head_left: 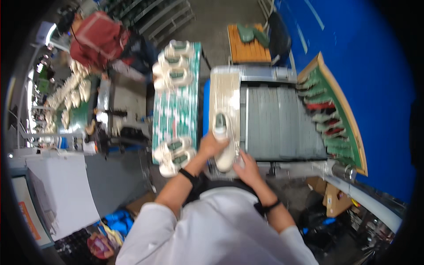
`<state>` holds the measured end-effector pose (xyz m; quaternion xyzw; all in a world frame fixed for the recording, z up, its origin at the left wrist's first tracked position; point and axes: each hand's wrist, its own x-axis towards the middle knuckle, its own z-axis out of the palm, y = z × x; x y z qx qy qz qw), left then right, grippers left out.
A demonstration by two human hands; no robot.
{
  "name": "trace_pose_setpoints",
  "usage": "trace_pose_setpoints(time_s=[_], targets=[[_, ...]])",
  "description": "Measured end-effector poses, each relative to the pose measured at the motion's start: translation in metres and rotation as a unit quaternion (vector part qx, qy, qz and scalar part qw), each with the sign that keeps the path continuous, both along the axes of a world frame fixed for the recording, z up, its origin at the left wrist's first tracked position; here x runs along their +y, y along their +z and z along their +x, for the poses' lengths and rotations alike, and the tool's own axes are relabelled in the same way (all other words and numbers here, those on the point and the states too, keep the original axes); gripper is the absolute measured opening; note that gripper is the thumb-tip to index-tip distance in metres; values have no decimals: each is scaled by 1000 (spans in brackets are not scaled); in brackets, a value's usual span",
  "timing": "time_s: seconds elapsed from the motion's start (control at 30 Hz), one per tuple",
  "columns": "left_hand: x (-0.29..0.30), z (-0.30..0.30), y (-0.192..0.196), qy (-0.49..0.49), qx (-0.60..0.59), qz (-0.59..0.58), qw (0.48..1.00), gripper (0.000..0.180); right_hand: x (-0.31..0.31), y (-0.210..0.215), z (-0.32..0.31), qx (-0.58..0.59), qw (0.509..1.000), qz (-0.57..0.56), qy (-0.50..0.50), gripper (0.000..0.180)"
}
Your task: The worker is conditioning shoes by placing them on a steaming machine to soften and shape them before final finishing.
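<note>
A cream shoe [226,152] lies along a narrow, plastic-wrapped ledge in front of me, its green-lined opening facing up and its toe toward my body. My left hand [213,145] is closed around the middle of the shoe from the left side. To the right of the toe is my right hand [248,169], with its index finger and thumb apart. I see nothing between those fingers, and whether they touch the shoe is unclear. The wrapped ledge [225,88] runs away from me, beside a machine with a grey slatted belt [278,123].
Left of the ledge, a long green-and-white bench [176,115] carries several cream shoes [175,154]. A wood-framed rack [342,110] holds green and red pieces at right. A person in a red top [99,42] works at far left. Cardboard boxes [333,201] lie low at right.
</note>
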<state>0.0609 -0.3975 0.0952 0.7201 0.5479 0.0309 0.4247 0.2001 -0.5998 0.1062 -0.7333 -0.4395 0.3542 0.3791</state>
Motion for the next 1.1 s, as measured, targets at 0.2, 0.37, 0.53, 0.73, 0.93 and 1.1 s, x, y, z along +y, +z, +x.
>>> trace_pose_setpoints(time_s=[0.2, 0.37, 0.53, 0.73, 0.93, 1.1], targets=[[26, -55, -6, -37, -41, -41, 998, 49, 29, 16, -1, -2, 997, -35, 74, 81], [45, -79, 0, 102, -265, -277, 918, 19, 38, 57, -6, -53, 995, -31, 73, 81], [72, -67, -11, 18, -85, 217, 972, 50, 74, 61, -28, -247, 947, 60, 195, 87], [71, -19, 12, -91, -170, 7, 981, 77, 84, 45, -32, -330, 912, 85, 229, 88], [87, -18, 12, -90, -128, -70, 985, 72, 100, 42, -37, -140, 973, 38, 177, 78], [93, -13, 9, -96, -86, -63, 990, 71, 101, 25, -76, 52, 972, 61, 220, 76]])
